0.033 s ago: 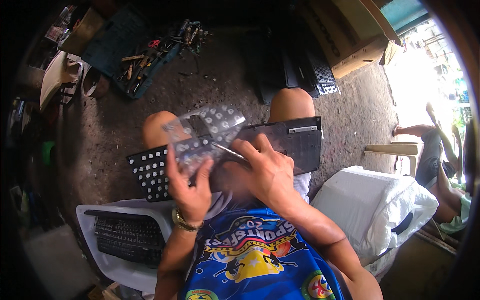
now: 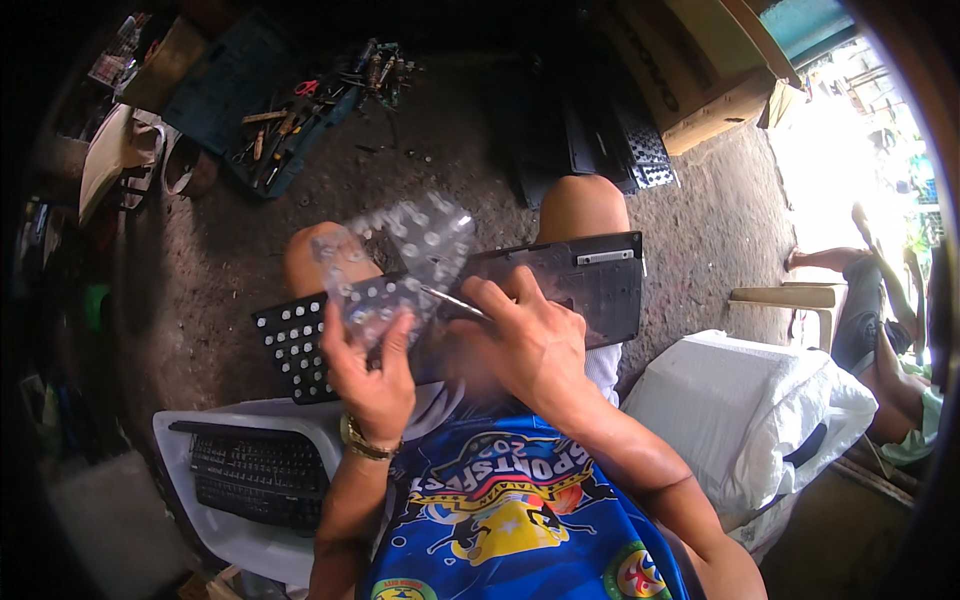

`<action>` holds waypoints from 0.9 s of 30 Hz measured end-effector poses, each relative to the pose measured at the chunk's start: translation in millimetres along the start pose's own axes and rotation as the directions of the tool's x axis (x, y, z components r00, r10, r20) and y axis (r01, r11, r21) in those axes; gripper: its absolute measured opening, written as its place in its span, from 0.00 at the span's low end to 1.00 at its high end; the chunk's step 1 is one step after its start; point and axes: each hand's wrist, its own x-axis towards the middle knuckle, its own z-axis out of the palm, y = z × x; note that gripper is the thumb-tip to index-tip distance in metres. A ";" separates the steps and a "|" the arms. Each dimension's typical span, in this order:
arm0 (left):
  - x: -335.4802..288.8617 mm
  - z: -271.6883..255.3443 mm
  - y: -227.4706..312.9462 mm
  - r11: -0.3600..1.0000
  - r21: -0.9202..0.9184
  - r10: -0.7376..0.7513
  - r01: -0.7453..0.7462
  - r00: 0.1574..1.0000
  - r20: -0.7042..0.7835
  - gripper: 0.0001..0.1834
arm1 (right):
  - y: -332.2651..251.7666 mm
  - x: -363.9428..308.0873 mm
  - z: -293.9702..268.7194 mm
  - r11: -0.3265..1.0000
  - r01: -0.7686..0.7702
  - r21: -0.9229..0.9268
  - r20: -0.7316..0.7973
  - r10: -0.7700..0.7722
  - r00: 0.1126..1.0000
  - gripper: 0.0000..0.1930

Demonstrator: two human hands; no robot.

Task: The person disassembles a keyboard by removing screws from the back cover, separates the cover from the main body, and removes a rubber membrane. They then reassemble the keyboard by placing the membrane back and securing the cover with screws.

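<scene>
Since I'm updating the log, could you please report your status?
Left hand holding clear dotted sheet. Right hand holding slim metal tool. Sheet partly hides black keyboard panel.

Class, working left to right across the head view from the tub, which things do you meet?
Tub → left hand → right hand → white cover → pale green cloth.

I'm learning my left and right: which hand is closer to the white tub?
Left. The left hand is up and to the right of the white tub in the picture; the right hand is farther right, holding a thin metal tool.
</scene>
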 end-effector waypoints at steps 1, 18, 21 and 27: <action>6.9 -4.4 -2.1 0.992 -0.101 -0.082 0.078 0.996 -0.027 0.34 | 0.1 0.0 1.7 1.000 0.003 -0.017 0.006 -0.003 1.000 0.20; 47.9 -73.9 -24.5 0.944 -0.325 -0.166 0.051 0.927 -0.336 0.16 | -39.5 0.2 -3.3 0.939 0.308 0.156 0.128 -0.328 0.936 0.24; 60.6 -101.7 -24.3 0.977 -0.196 -0.167 0.086 0.879 -0.446 0.13 | -51.2 4.3 22.4 0.920 0.389 0.043 0.275 -0.385 0.881 0.28; 88.1 -208.7 -17.5 0.994 -0.082 -0.016 -0.077 0.628 -0.778 0.16 | -45.3 2.7 36.5 0.918 0.392 -0.056 0.269 -0.364 0.892 0.32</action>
